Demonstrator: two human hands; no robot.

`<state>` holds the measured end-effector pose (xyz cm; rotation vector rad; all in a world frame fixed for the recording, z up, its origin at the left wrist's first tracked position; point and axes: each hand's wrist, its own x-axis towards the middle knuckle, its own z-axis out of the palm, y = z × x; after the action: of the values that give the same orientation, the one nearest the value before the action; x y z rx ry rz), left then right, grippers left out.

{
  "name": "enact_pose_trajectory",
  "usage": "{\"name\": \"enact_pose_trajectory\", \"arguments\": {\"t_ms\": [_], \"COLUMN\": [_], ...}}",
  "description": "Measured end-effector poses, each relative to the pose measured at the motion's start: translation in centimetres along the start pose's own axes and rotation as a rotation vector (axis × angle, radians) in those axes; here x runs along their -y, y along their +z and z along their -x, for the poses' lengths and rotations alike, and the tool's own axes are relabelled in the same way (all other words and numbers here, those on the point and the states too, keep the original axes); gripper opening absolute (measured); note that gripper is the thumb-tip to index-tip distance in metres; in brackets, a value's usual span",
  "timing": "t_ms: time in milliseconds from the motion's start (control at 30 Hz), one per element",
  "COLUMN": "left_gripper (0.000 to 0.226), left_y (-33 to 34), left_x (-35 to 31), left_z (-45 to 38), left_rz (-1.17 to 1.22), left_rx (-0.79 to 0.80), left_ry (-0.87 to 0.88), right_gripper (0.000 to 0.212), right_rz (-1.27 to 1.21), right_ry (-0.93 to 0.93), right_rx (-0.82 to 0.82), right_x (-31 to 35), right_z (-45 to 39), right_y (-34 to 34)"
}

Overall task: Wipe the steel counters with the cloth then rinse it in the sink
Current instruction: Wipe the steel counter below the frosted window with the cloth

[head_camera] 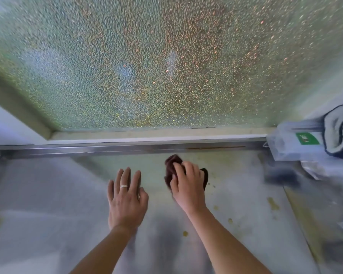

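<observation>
Our right hand [188,186] curls its fingers over the dark maroon cloth [171,165], pressing the bunched fabric down on the steel worktop [57,194] near its back edge. The cloth sits under the palm and pokes out beyond the fingertips and to the right of the hand. Our left hand [126,196], wearing a ring [123,186], lies flat just beside it with fingers straight and slightly apart, holding nothing. Yellowish spots [273,203] dot the worktop toward the right edge. At the back right corner stands a clear plastic container [285,143] with a green label [307,138]; we cannot read its writing or tell what is inside. A grey-and-navy towel [337,133] hangs beside it. Textured glass [166,66] rises behind the back edge.
</observation>
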<state>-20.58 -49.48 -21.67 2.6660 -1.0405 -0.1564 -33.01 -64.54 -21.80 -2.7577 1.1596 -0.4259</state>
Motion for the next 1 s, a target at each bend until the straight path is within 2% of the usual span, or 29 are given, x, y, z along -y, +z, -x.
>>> {"name": "enact_pose_trajectory", "arguments": {"t_ms": [67, 133, 167, 233, 300, 333, 400, 500, 733, 900, 1000], "left_gripper": [0.056, 0.056, 0.056, 0.056, 0.056, 0.056, 0.056, 0.057, 0.058, 0.058, 0.056], "left_y": [-0.1, -0.4, -0.4, -0.5, -0.5, -0.5, -0.4, -0.2, 0.3, 0.3, 0.4], "left_x": [0.0, 0.0, -0.1, -0.2, -0.2, -0.2, -0.2, -0.1, -0.2, -0.3, -0.3], "left_z": [0.1, 0.1, 0.0, 0.0, 0.0, 0.1, 0.0, -0.2, -0.4, -0.4, -0.3], "left_rz": [-0.006, -0.003, 0.0, 0.001, -0.007, -0.008, -0.01, -0.027, -0.018, -0.013, -0.006], "left_rx": [0.013, 0.024, 0.027, 0.028, 0.026, 0.024, 0.016, 0.02, -0.017, -0.033, -0.049], "left_ry": [0.004, 0.001, 0.001, -0.001, -0.003, -0.003, 0.0, 0.002, 0.015, 0.022, 0.022], "right_gripper": [0.027, 0.029, 0.032, 0.04, 0.049, 0.055, 0.065, 0.071, 0.061, 0.047, 0.041], "right_rz": [-0.083, -0.123, -0.105, -0.002, 0.095, 0.11, 0.111, 0.076, 0.058, -0.009, -0.108], "right_ry": [-0.172, -0.232, -0.172, 0.11, 0.401, 0.489, 0.572, 0.627, 0.518, 0.197, 0.171], "right_rx": [0.016, -0.051, -0.11, -0.199, -0.154, -0.09, -0.002, 0.023, -0.03, -0.025, -0.018], "right_x": [-0.5, -1.5, -2.2, -3.6, -4.7, -4.9, -5.2, -5.4, -5.1, -2.2, -0.3], "right_z": [1.8, 3.7, 4.4, 4.8, 4.2, 3.7, 2.4, -0.2, -2.9, -2.0, -1.7], "right_y": [-0.8, -1.8, -2.3, -2.7, -2.3, -1.9, -0.8, 0.3, 0.7, 0.9, 0.8]}}
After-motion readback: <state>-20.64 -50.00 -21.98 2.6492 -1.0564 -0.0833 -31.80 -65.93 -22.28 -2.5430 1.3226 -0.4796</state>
